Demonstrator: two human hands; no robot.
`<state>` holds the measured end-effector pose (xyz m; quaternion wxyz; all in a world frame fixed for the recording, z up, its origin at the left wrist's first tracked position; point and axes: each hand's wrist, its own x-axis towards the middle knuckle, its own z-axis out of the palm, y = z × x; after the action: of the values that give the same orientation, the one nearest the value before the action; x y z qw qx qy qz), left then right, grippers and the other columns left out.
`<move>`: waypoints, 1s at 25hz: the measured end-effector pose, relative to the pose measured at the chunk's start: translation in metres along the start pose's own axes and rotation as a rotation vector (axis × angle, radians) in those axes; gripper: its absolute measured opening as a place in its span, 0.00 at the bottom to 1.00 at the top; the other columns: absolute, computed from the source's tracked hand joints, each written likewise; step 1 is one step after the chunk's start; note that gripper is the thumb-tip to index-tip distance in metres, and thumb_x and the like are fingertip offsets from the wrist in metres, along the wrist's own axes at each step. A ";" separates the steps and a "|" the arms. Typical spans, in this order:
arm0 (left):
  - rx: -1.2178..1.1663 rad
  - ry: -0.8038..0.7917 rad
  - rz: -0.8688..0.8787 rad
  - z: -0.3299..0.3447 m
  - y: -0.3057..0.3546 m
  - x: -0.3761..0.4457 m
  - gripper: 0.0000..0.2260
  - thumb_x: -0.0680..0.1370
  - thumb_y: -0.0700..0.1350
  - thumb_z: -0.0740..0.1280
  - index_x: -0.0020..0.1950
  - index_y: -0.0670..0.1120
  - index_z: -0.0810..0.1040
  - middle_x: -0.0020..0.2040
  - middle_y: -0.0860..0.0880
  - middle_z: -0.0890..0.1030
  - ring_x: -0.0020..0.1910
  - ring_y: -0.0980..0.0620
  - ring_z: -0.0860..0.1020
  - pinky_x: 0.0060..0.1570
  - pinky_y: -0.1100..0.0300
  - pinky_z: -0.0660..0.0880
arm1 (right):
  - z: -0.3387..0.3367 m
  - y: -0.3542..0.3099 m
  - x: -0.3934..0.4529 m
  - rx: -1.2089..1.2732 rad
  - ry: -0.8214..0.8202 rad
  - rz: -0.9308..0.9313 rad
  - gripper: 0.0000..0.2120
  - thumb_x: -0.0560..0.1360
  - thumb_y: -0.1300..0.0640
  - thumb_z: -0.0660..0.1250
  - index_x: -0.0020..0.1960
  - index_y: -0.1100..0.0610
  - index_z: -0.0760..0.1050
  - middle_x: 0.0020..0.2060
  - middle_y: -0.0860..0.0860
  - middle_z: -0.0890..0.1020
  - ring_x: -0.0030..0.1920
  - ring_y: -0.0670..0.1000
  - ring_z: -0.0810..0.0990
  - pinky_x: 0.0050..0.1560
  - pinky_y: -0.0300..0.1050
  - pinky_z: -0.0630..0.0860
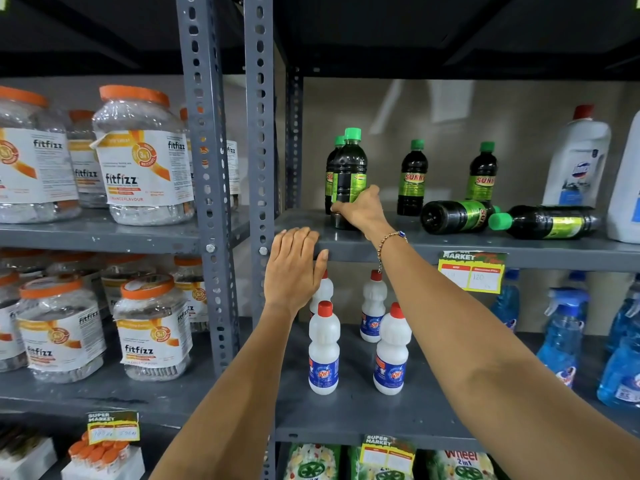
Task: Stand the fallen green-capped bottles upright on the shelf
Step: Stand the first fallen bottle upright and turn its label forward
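On the grey shelf [433, 245], my right hand [360, 209] grips the lower part of an upright dark green-capped bottle [349, 164] at the shelf's left end. Another upright bottle [330, 174] stands just behind it. Two more bottles stand upright further back, one [412, 178] in the middle and one [482, 173] to its right. Two bottles lie on their sides: one [453, 216] with its base toward me, the other [547, 221] with its green cap pointing left. My left hand [294, 265] rests flat on the shelf's front edge, holding nothing.
Large white jugs [576, 161] stand at the shelf's right end. White red-capped bottles [323, 348] and blue spray bottles [562, 334] fill the shelf below. Orange-lidded jars [142, 157] occupy the left rack beyond the grey uprights [259, 133]. A yellow price tag [471, 271] hangs on the shelf edge.
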<state>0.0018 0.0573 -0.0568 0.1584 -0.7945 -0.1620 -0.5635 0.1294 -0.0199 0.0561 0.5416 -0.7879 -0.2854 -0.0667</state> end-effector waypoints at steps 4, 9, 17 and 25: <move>-0.014 -0.001 -0.005 -0.001 0.000 0.000 0.18 0.80 0.52 0.54 0.57 0.41 0.76 0.56 0.43 0.80 0.56 0.43 0.77 0.64 0.51 0.64 | 0.000 0.002 0.002 0.000 -0.033 0.036 0.37 0.66 0.54 0.77 0.66 0.63 0.61 0.62 0.59 0.74 0.63 0.58 0.75 0.60 0.48 0.74; -0.013 -0.008 -0.007 -0.002 0.001 0.000 0.19 0.80 0.52 0.54 0.58 0.42 0.76 0.56 0.43 0.80 0.56 0.43 0.78 0.64 0.50 0.66 | 0.001 0.003 0.002 -0.022 -0.092 0.054 0.35 0.66 0.54 0.77 0.66 0.64 0.64 0.59 0.58 0.77 0.62 0.57 0.76 0.52 0.44 0.73; -0.003 -0.025 -0.010 -0.003 0.001 0.000 0.21 0.81 0.53 0.50 0.58 0.42 0.76 0.56 0.44 0.80 0.56 0.44 0.77 0.64 0.51 0.65 | 0.001 0.001 0.000 -0.102 -0.143 0.044 0.36 0.63 0.53 0.78 0.65 0.64 0.67 0.57 0.57 0.79 0.55 0.55 0.78 0.45 0.42 0.75; -0.010 -0.022 -0.017 -0.004 0.001 0.000 0.20 0.81 0.53 0.51 0.58 0.42 0.76 0.56 0.44 0.80 0.55 0.43 0.78 0.64 0.50 0.66 | 0.002 0.001 0.000 -0.119 -0.135 0.023 0.39 0.62 0.53 0.79 0.65 0.63 0.64 0.59 0.58 0.77 0.62 0.58 0.76 0.57 0.48 0.75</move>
<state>-0.0007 0.0546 -0.0552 0.1478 -0.8001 -0.1676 -0.5568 0.1297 -0.0179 0.0546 0.4739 -0.8247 -0.3077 -0.0241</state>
